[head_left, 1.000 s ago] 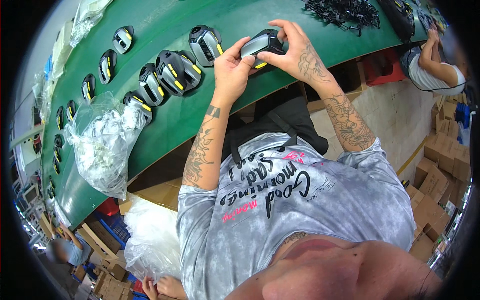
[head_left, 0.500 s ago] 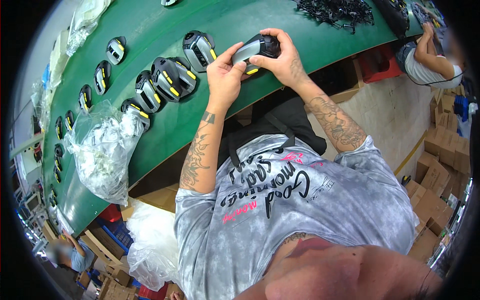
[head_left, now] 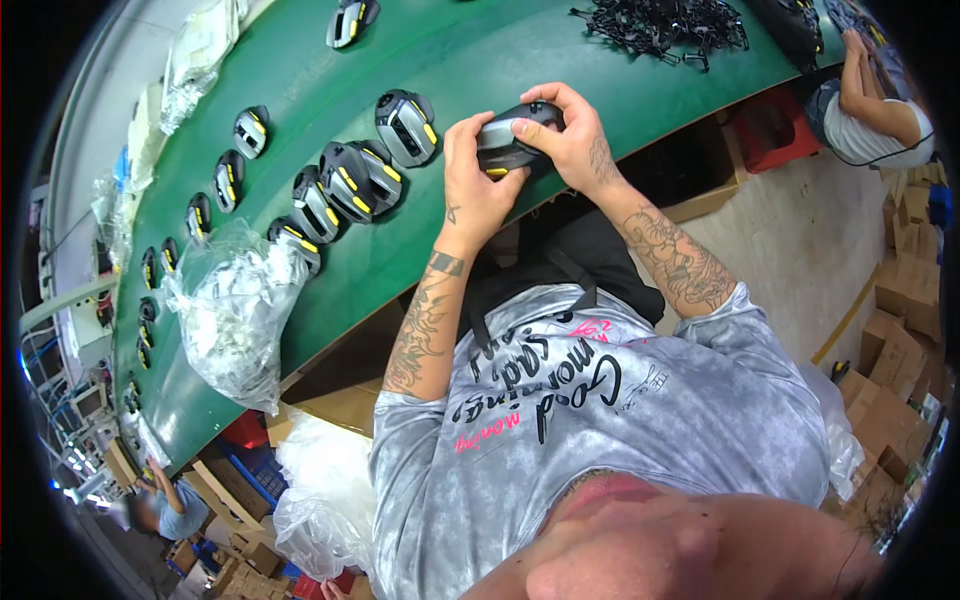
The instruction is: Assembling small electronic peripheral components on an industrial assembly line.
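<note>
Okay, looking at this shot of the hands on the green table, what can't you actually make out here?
- Head view: the underside and much of the body of the computer mouse, covered by the left hand and right hand.
- Head view: contents of the clear plastic bag, only a whitish blur through crumpled film.
- Head view: the pile of black parts, too small and tangled to identify.
- Head view: the far mice along the curved rim, tiny and distorted.

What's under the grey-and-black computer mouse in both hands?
The green conveyor belt edge lies below the grey-and-black computer mouse. Left hand and right hand cover its underside.
</note>
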The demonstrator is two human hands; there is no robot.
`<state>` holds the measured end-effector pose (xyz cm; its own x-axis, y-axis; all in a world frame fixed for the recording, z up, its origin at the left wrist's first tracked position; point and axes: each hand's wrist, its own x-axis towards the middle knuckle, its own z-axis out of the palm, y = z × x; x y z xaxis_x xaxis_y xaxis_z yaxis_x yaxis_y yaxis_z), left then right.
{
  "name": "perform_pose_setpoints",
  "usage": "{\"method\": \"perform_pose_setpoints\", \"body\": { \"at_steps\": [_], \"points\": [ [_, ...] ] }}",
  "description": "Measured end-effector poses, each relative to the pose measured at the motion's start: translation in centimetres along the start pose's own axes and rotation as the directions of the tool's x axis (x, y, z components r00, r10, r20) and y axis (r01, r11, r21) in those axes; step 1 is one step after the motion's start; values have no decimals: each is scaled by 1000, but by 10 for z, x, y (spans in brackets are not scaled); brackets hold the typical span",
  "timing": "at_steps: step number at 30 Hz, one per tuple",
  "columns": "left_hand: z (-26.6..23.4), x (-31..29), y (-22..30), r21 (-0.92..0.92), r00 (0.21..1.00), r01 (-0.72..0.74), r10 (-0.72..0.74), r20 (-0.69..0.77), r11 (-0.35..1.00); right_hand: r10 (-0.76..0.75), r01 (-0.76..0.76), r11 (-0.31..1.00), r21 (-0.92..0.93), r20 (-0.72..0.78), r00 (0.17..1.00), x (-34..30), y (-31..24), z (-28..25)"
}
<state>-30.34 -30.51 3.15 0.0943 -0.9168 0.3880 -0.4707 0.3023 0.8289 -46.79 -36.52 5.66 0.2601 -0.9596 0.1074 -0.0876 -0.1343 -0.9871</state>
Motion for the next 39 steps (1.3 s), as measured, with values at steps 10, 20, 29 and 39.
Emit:
{"method": "perform_pose_setpoints", "body": {
  "at_steps": [10, 20, 29, 39],
  "points": [
    [-125, 146, -2, 728, 958, 274, -110, -265, 628, -86, 11, 945, -326, -217, 972, 8, 30, -113],
    [-107, 275, -126, 917, 901, 308, -389, -194, 255, -328, 196, 676, -711, -52, 943, 13, 29, -99],
    [-92, 242, -89, 804, 988, 111, 24, -153, 584, 7, 34, 993, 116, -331, 944, 25, 34, -132],
    [2, 32, 1, 302, 985, 104, -141, 102, 948, -119, -364, 622, -693, -543, 831, 80, 64, -249]
  ]
}}
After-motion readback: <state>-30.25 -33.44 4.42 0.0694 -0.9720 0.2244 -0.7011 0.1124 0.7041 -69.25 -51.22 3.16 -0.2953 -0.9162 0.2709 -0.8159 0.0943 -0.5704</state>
